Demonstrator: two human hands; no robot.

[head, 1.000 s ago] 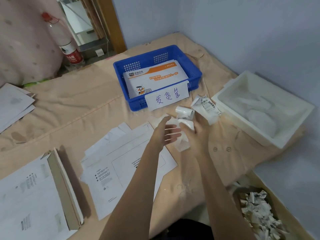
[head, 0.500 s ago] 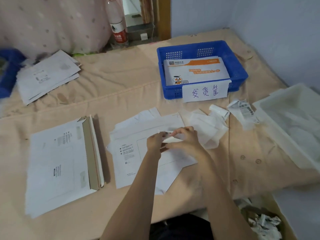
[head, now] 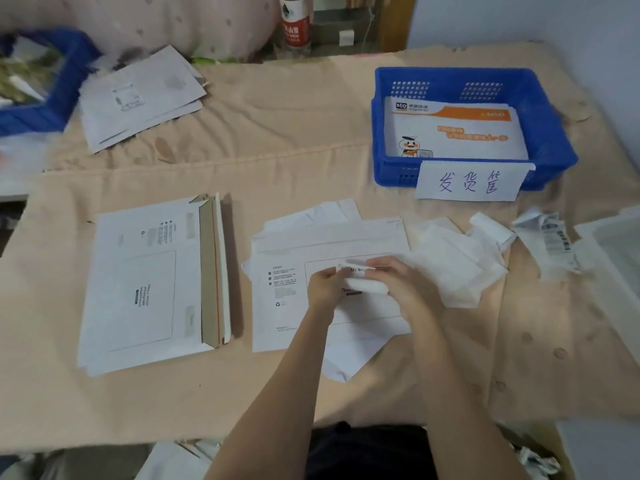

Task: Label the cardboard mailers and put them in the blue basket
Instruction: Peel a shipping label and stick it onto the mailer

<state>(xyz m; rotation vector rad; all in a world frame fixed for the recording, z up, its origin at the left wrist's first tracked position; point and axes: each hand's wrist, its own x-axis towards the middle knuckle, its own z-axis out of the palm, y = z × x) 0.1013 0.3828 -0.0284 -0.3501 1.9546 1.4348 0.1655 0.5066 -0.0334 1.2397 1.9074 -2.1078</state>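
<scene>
Pinching a label (head: 355, 270) between both hands over the middle mailer (head: 294, 299): left hand (head: 323, 285) grasping its left end with curled fingers, right hand (head: 398, 285) curled round a white roll (head: 367, 287) at the label's right end. Barcode print showing on the label between the thumbs. Held just above the mailer's outlined box; whether touching it, cannot tell.

Lying flat under the hands, that mailer, on top of loose white sheets (head: 343, 362) poking out near and far. Just right of it, crumpled backing paper (head: 457, 271), then a torn strip with barcodes (head: 554, 237) further right.

Left of the hands, well apart, a second mailer stack (head: 138, 289) with its brown flap open along the right edge. Far left, a third pile of mailers (head: 138, 95), beside a blurred blue bin (head: 52, 95) at the frame edge.

Far right, the basket (head: 550, 133), blue, holding a printed orange-and-white mailer (head: 453, 129), with a handwritten paper sign (head: 471, 183) on its near wall. At the right edge, part of a white tub (head: 613, 244). Beyond the table (head: 277, 161) with its beige cloth, a bottle (head: 294, 26) with a red label.
</scene>
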